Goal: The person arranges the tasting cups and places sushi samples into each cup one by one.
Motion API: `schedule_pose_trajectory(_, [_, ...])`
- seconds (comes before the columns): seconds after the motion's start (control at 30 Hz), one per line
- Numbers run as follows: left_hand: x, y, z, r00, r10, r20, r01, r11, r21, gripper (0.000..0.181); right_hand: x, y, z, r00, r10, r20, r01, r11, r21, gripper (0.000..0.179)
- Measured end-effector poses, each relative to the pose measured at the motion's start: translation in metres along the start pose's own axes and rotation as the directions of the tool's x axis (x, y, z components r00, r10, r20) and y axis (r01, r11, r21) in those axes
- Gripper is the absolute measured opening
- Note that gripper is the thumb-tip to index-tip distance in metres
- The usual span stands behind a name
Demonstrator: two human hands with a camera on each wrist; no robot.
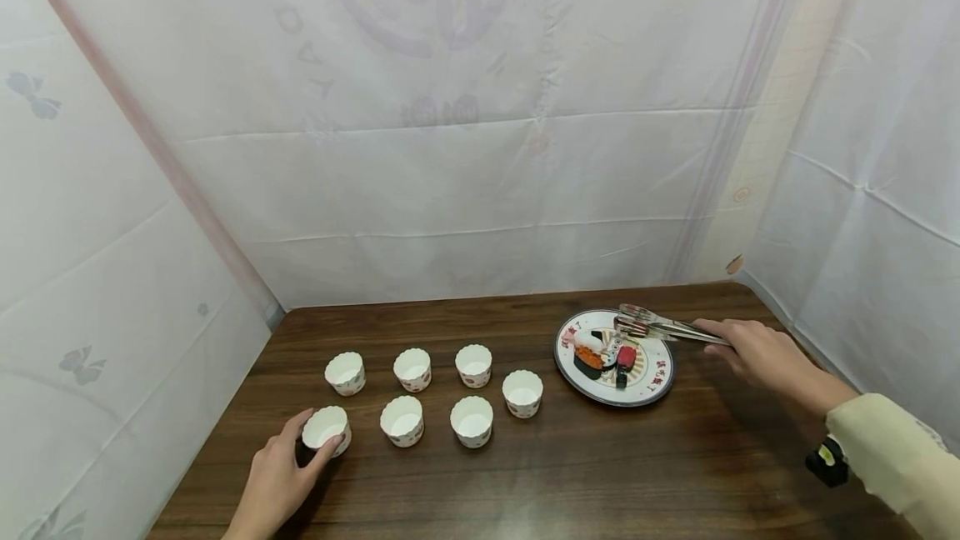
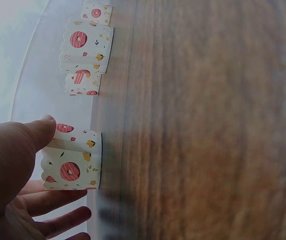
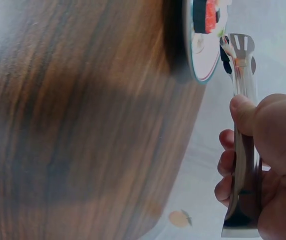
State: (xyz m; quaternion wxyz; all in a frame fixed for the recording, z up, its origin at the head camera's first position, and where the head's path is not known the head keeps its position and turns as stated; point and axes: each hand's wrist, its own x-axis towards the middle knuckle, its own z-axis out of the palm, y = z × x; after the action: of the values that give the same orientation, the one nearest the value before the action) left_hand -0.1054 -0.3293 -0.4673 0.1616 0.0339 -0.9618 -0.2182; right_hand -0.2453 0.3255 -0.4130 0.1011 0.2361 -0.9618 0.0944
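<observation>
My left hand (image 1: 277,473) holds a white paper baking cup (image 1: 327,432) at the front left, thumb on one side and fingers on the other. In the left wrist view this cup (image 2: 70,167) shows a pink doughnut print and a scalloped rim. My right hand (image 1: 772,361) grips metal tongs (image 3: 245,155), thumb on one side and fingers curled round the other. The slotted tips of the tongs reach over a round plate (image 1: 651,392). On that plate lie several sushi pieces, among them an orange-topped one (image 1: 588,359) and a red-topped one (image 1: 626,357).
Several more paper baking cups (image 1: 402,421) stand in loose rows between my left hand and the plate. All stand on a dark wooden table (image 1: 570,473). White patterned cloth (image 1: 450,190) hangs behind and at both sides. A black device (image 1: 828,462) is on my right wrist.
</observation>
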Motion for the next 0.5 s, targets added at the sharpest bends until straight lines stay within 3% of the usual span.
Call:
schedule_pose_trajectory(0.2, [0.000,0.001,0.000,0.999,-0.022,0.025,0.022,1.000,0.011,0.070,0.008,-0.011,-0.007,0.999,-0.041,-0.018,0.041,0.999,-0.012,0.044])
schedule_pose_trajectory(0.5, [0.001,-0.001,0.001,1.000,-0.005,0.015,0.005,1.000,0.004,0.068,0.019,-0.037,-0.013,0.987,-0.150,-0.054,0.150,0.989,-0.008,0.045])
